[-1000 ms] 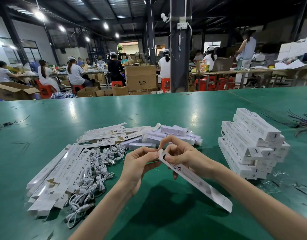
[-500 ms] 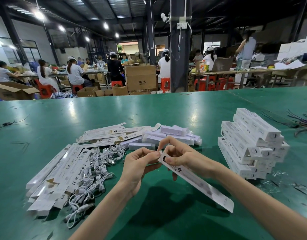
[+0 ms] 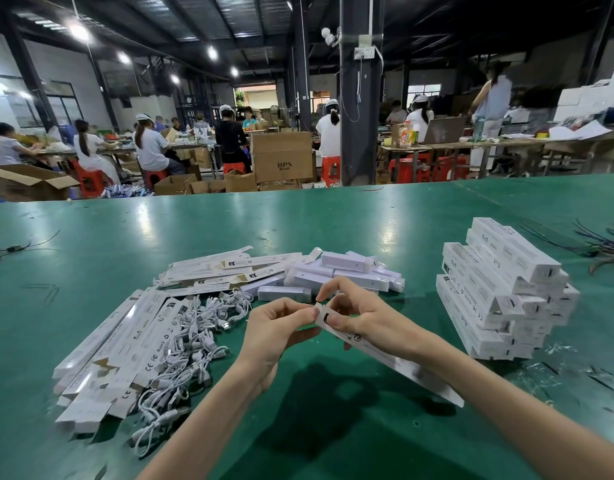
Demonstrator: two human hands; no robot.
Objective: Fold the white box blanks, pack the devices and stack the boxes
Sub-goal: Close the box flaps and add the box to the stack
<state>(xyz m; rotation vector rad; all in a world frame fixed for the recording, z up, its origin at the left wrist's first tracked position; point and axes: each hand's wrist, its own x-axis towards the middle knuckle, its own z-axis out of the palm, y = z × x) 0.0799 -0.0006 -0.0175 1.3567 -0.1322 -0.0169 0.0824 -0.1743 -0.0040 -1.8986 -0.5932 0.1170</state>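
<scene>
Boxes [image 3: 499, 289] that are done sit in a tall stack on the right of the green table [image 3: 229, 230], so part of the job looks finished. The right hand [image 3: 364, 320] holds one long white box blank [image 3: 395, 360] near its top end with curled fingers, just over the table, and the left hand [image 3: 277, 327] pinches the flap at that end. Many flat blanks [image 3: 118, 348] and a heap of white cables [image 3: 191, 341] lie on the left, so lots of folding and packing seems left.

The table [image 3: 298, 230] is green. The box blanks [image 3: 125, 348], cables [image 3: 191, 341] and stacked boxes [image 3: 499, 292] are white, the blanks bearing small black printed marks. Background stools [image 3: 91, 181] are red, cartons [image 3: 283, 157] brown.
</scene>
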